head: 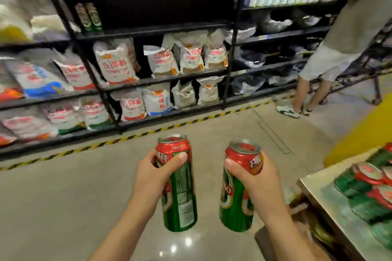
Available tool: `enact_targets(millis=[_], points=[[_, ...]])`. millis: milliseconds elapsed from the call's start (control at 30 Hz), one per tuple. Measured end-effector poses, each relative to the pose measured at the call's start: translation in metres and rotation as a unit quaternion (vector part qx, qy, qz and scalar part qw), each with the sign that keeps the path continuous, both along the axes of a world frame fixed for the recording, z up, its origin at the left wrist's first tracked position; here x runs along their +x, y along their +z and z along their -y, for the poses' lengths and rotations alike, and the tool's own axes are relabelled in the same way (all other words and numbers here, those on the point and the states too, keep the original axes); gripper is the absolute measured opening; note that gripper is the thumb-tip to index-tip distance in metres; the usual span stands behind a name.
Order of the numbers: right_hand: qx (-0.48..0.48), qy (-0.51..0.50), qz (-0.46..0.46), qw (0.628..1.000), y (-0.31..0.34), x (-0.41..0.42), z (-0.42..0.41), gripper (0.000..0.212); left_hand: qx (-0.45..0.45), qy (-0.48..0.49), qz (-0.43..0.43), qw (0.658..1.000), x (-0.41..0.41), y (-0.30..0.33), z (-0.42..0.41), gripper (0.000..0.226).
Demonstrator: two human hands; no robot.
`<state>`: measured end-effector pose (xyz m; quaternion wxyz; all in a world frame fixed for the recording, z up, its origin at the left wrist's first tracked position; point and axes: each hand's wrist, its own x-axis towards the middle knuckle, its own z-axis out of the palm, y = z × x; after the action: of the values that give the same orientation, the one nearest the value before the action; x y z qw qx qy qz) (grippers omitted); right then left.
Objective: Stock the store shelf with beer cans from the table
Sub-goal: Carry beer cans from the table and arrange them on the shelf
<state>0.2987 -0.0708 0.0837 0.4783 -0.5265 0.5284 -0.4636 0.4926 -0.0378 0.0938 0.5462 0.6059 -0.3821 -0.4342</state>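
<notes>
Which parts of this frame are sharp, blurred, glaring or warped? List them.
Head view: both hands and their cans are sharp; table cans and left shelf bags smear with motion blur; ceiling lights glare off the floor; wide-angle lens bows the shelf posts.

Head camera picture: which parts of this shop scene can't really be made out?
- Table, head view: cut off by the right edge; the cans on it are blurred, so no count.
- Two cans on the shelf: dark and small, labels unreadable.
- Left hand and right hand: fingers cover part of the left can and right can labels.
- Other person: head cut off by the top edge.
</notes>
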Motion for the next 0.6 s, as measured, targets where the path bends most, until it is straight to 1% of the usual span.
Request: enact_targets(millis=[100,233,333,433,467,600], points=[[0.005,0.042,0.001,0.999,-0.004,0.058,0.03,0.057,0.008,0.056,0.003,0.998,0.056,-0.002,0.011,0.051],[0.019,0.085,-0.007,0.996,-0.003,0.113,0.066,0.047,0.022,0.106,-0.003,0.994,0.108,-0.002,0.028,0.048],[0.028,0.11,-0.016,0.993,-0.002,0.146,0.102,0.053,0.025,0.128,0.003,0.991,0.138,-0.003,0.056,0.049],[0.024,0.124,-0.019,0.992,-0.004,0.172,0.149,0.038,0.02,0.156,0.01,0.988,0.162,-0.003,0.097,0.035],[0.02,0.13,-0.022,0.991,-0.005,0.181,0.166,0.037,0.017,0.164,0.009,0.986,0.169,-0.002,0.113,0.033],[0.011,0.154,-0.024,0.988,-0.002,0.22,0.241,0.039,0.007,0.192,-0.002,0.981,0.199,0.007,0.18,0.047]])
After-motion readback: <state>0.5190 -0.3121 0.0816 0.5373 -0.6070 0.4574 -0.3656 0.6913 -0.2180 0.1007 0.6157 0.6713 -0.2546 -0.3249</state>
